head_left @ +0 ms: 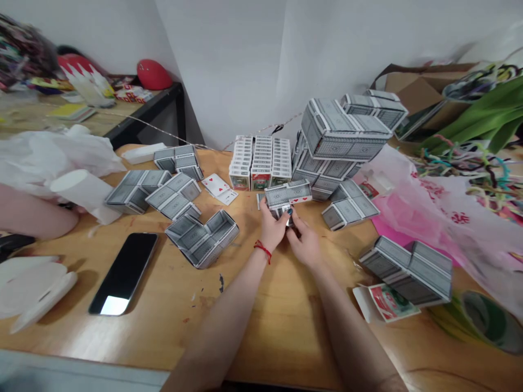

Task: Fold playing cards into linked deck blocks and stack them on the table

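Head view: my only feed, looking down from above the near edge of the bench (pixel 261 348).
Card block (pixel 287 192): patterned grey folded card, about midway between the bench's left and right edges, nearer the far edge.
Left grip (pixel 273 222): clamped on the block's left and near side, thumb across the front.
Right grip (pixel 304 239): closed on the block's lower right part, fingertips partly hidden from me.
Fingertip work: I judge the care belongs at the lower near side. I would steady the body from the left and press lightly and squarely from the right, since folded card probably creases or springs apart when squeezed.
Tall stack (pixel 347 130): behind and to the right; it looks top-heavy to me, so I favour short moves.
Red hearts: two marks on the block's near face.
Loose cards (pixel 218 187): left of the upright card columns (pixel 261 158); hearts show, corner figures I cannot read surely.
Column fronts: green and red pictures, lettering too small.
Card box (pixel 394 301): towards the near right corner; red and green print, no legible brand.
Phone (pixel 125 272): towards the near left corner, screen dark, no writing.
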Tool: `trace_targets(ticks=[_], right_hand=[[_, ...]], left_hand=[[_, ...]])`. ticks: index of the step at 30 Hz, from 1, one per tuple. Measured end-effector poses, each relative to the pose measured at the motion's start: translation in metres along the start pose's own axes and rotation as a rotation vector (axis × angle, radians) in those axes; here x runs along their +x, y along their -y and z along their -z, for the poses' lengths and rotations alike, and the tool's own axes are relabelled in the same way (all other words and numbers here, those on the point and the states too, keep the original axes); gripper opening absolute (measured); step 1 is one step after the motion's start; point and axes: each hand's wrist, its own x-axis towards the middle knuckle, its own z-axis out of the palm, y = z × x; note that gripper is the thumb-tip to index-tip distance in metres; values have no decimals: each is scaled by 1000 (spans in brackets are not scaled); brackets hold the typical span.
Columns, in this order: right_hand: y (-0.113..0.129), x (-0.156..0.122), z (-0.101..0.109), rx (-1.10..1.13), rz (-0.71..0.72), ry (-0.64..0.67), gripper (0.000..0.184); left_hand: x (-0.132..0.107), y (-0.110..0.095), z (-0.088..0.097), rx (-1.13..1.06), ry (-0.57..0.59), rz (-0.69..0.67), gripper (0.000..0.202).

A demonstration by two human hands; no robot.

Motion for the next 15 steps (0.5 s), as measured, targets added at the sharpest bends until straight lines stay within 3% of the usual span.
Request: trace_targets(ticks=[4,9,11,15], right_hand=[[-5,5,-1,263,-67,-91,37],[-9,9,-3,368,-205,-223,33],[-9,11,-1,404,-218,-193,30],[-7,11,7,569,-259,46,31]], left_hand=[[3,0,0,-97,-3,76,61],[6,0,6,-144,96,113,53],[8,-2,9,-146,147,107,51],[9,-8,13,-164,262,187,50]])
